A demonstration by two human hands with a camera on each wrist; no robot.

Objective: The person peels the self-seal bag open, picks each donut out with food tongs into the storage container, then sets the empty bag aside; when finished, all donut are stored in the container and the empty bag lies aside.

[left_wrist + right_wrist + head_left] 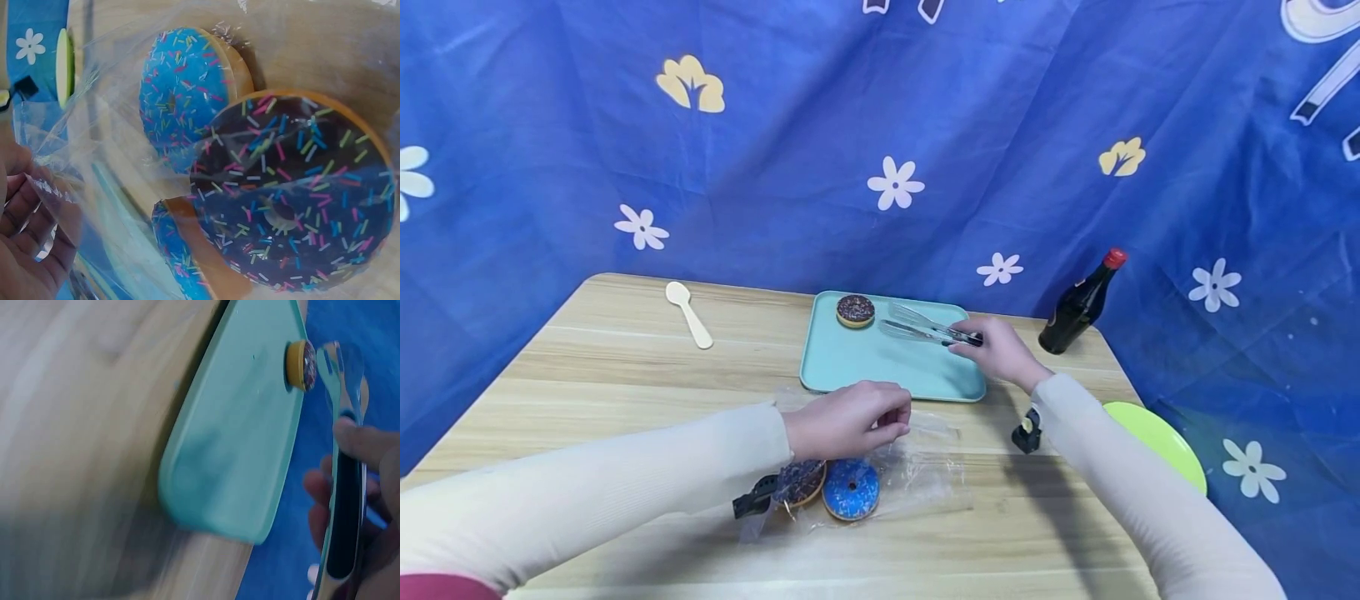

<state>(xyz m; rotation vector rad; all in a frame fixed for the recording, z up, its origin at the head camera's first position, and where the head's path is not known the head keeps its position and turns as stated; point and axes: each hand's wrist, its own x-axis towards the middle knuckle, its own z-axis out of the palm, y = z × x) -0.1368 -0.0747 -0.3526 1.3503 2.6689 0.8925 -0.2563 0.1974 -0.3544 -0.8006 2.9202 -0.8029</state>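
Observation:
My left hand [853, 419] pinches the edge of a clear plastic bag [925, 475], its thumb and fingertips drawn together. Inside the bag lie a blue-iced donut [852, 490] and a dark chocolate donut [801, 481], both with sprinkles; a second blue donut [178, 250] shows partly behind the chocolate one in the left wrist view. My right hand [997, 354] grips a pair of tongs [936, 332] by the black handles, over the right part of a turquoise tray [880, 362]. The tong ends hold nothing and point at a chocolate donut [855, 310] at the tray's back left.
A dark bottle with a red cap [1078, 308] stands at the back right corner of the wooden table [587, 400]. A lime green plate [1157, 442] sits along the right edge, partly behind my right sleeve. One pale spoon [689, 315] lies at the back left.

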